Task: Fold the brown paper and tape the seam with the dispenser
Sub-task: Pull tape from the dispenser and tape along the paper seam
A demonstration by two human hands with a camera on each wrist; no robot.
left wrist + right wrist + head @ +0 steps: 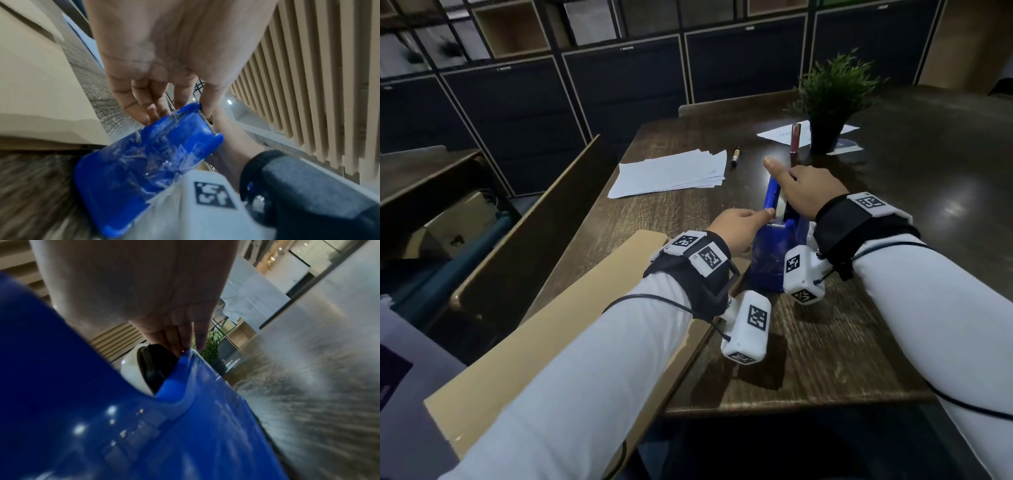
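Left hand (736, 229) fingertips pinching at the blue tape dispenser's (774, 253) cutter end, right hand (804, 193) curled over its top, thumb raised, tape roll (131, 368) seated inside

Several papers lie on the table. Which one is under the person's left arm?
The long brown paper at the table's near left edge. The left arm crosses over it; the white sheet stack and the white papers by the plant lie farther away, uncovered.

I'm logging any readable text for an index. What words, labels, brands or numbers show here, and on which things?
No text reads clearly.
White sheet beside the potted plant: faint handwriting, too small to read.
Square black-and-white markers on the white wrist camera boxes: coded patterns, no words.
Blue plastic tape dispenser: no label visible.
Stack of white paper: appears blank.
Dark cabinet fronts: small tags, unreadable.
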